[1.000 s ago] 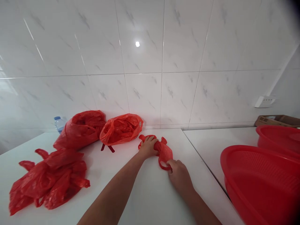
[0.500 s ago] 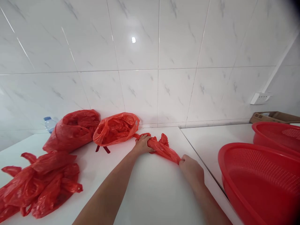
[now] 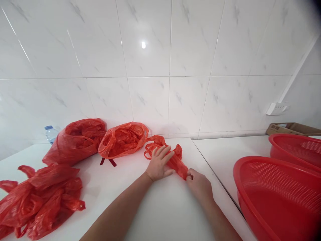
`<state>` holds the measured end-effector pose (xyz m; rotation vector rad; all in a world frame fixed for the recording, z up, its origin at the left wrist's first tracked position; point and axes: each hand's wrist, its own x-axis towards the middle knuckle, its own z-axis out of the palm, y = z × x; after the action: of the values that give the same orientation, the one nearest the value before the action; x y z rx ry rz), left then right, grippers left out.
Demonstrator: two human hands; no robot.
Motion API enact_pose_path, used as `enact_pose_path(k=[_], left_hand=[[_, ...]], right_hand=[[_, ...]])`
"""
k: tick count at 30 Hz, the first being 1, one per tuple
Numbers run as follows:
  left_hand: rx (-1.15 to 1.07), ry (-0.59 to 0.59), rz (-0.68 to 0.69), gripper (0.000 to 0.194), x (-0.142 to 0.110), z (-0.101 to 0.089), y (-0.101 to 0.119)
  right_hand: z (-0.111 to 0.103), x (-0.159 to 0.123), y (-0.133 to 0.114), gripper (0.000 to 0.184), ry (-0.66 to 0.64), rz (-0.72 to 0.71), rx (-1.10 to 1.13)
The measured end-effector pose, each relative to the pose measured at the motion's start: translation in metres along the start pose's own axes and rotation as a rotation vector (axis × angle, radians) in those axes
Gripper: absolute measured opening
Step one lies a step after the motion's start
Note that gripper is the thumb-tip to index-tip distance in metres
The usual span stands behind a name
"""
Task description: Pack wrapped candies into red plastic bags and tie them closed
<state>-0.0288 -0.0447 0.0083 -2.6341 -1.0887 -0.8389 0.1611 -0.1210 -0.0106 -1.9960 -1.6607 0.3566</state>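
A crumpled red plastic bag, gathered into a long strip, lies on the white counter in front of me. My left hand lies flat on its middle, fingers stretched out and apart. My right hand is closed, pinching the near end of the same bag. The bag's far end with its handles spreads out loose near the wall.
Two stuffed red bags lie against the tiled wall at the left, with a water bottle behind them. A heap of loose red bags sits at the near left. Two red baskets and a cardboard box stand at the right.
My left hand has let go of its grip and slid toward me, now lying flat on the bag. My right hand moved slightly back toward the left hand, still pinching the bag's end.
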Motion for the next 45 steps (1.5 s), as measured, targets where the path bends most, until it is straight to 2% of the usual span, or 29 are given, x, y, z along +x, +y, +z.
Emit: enact_pose_path(k=[3,5,7,11,16,22,25,30,34,36,39,41,45], left_hand=[[-0.097,-0.077,0.099,0.054,0.010,0.003,0.027],[-0.125,-0.154,0.066,0.044,0.016,0.009,0.035],[-0.123,-0.200,-0.012,0.045,0.020,0.016,0.034],[-0.122,-0.194,-0.128,0.042,0.022,0.021,0.014],[-0.116,-0.166,-0.260,0.038,0.020,0.015,-0.011],[-0.134,-0.153,-0.389,0.028,0.006,0.014,-0.042],[-0.155,-0.121,-0.427,0.033,-0.001,0.019,-0.053],[-0.153,0.000,-0.530,0.038,-0.004,0.026,-0.062],[-0.118,0.125,-0.587,0.051,-0.002,0.021,-0.062],[-0.092,0.185,-0.608,0.051,-0.001,0.014,-0.060],[-0.037,0.303,-0.575,0.043,-0.001,0.002,-0.053],[-0.001,0.326,-0.494,0.037,-0.004,-0.005,-0.045],[0.017,0.179,-0.343,0.021,-0.017,-0.014,-0.025]], right_hand=[[0.004,-0.002,-0.006,0.020,-0.089,-0.147,0.000],[0.006,-0.004,-0.008,0.019,-0.124,-0.199,-0.013],[0.006,-0.005,-0.008,0.018,-0.124,-0.209,-0.027],[0.003,-0.005,-0.007,0.015,-0.113,-0.138,-0.078],[-0.007,0.000,0.001,0.016,-0.086,-0.003,-0.138],[-0.018,-0.001,0.017,0.018,-0.006,0.154,-0.192],[-0.015,-0.002,0.017,0.017,0.048,0.178,-0.205],[-0.013,-0.002,0.015,0.018,0.077,0.215,-0.235],[-0.012,-0.001,0.016,0.018,0.079,0.209,-0.231],[-0.012,-0.001,0.017,0.018,0.080,0.205,-0.217],[-0.012,0.001,0.020,0.018,0.089,0.207,-0.193],[-0.013,0.001,0.022,0.019,0.098,0.205,-0.174],[-0.015,0.003,0.026,0.021,0.109,0.193,-0.117]])
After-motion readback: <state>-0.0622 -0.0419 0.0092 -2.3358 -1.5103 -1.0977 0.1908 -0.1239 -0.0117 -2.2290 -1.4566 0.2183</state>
